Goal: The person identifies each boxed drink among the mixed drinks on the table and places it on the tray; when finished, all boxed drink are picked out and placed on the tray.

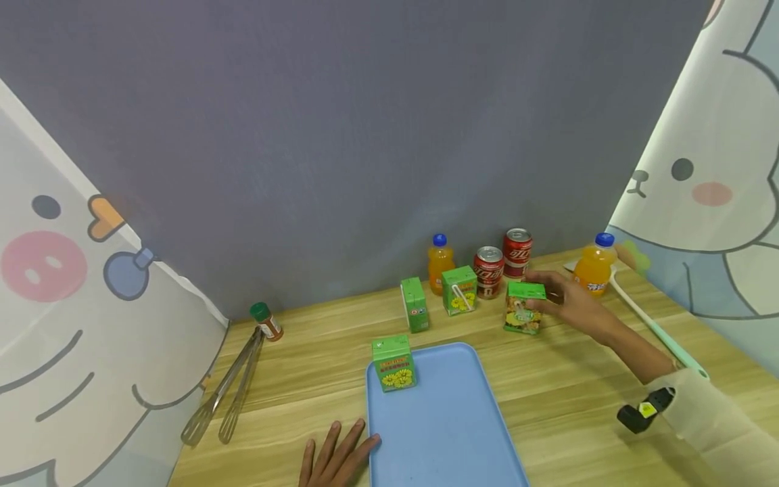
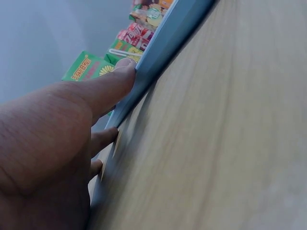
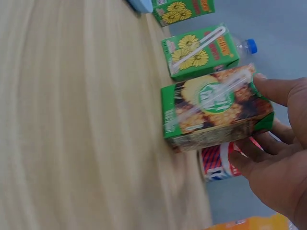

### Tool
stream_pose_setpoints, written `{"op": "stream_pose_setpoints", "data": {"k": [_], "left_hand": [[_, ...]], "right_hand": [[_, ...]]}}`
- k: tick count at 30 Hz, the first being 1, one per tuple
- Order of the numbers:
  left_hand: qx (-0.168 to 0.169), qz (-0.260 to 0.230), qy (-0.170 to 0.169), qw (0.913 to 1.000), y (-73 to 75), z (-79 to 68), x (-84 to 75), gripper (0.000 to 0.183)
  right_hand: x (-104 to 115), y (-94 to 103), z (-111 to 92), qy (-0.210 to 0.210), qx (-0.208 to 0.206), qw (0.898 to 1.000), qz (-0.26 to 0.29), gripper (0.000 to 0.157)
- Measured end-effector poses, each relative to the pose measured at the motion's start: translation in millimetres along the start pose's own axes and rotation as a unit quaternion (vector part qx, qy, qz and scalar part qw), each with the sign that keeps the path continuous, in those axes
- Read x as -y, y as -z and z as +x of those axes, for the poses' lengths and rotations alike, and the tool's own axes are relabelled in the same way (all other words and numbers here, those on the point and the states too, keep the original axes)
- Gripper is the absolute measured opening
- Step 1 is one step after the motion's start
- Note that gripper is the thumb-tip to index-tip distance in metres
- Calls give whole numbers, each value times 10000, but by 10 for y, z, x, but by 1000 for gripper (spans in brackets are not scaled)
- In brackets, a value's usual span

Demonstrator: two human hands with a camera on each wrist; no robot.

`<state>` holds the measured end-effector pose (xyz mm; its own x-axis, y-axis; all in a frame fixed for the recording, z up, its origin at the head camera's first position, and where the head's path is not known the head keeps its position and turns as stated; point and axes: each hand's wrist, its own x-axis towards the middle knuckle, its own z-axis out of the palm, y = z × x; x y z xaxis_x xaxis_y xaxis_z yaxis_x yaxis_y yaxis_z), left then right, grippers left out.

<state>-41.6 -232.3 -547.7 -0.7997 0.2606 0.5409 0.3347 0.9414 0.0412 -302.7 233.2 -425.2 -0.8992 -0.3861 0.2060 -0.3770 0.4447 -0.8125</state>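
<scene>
My right hand [image 1: 571,306] grips a juice carton [image 1: 522,311] near its top, thumb on one side and fingers on the other. In the right wrist view this carton [image 3: 211,103] has a brown-patterned front, green ends and a straw on it. I cannot tell whether its base touches the table. At the blue tray's [image 1: 447,423] left edge lies my left hand [image 1: 331,463], fingers spread. Its thumb touches the rim in the left wrist view. On the tray's far left corner stands a green drink carton [image 1: 394,365] with yellow flowers.
Behind the tray stand two more green cartons [image 1: 415,304] [image 1: 459,291], an orange drink bottle [image 1: 441,264] and two red cans [image 1: 489,272] [image 1: 517,252]. At right are another orange bottle [image 1: 594,265] and a green-handled utensil [image 1: 660,331]. Metal whisks [image 1: 228,392] and a green-capped jar [image 1: 266,321] lie left.
</scene>
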Motion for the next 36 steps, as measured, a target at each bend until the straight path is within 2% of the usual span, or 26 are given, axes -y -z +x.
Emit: {"op": "stream_pose_setpoints", "data": {"k": [4,8,17,27,36], "left_hand": [[117,-2,46,9999,19,1,-9,79],[147,-48,92,9998,24,1,-19,78],[20,22,27,10000,20,6,-26,74],[241,-56,112,9996,32,0,-26,78],[197,1,98,9998,41,13,-22,79]], "right_hand": [[-114,-51,-41,-349,100,9993,-11,64],[-210,-105,-84,-524,133,9985,19,59],[-224,-130,-79,-444,157,9987,187,54],[-197,-124,-85,-390,145,9989,203,52],[-179,-140,-67,-339,32,9994,40,52]]}}
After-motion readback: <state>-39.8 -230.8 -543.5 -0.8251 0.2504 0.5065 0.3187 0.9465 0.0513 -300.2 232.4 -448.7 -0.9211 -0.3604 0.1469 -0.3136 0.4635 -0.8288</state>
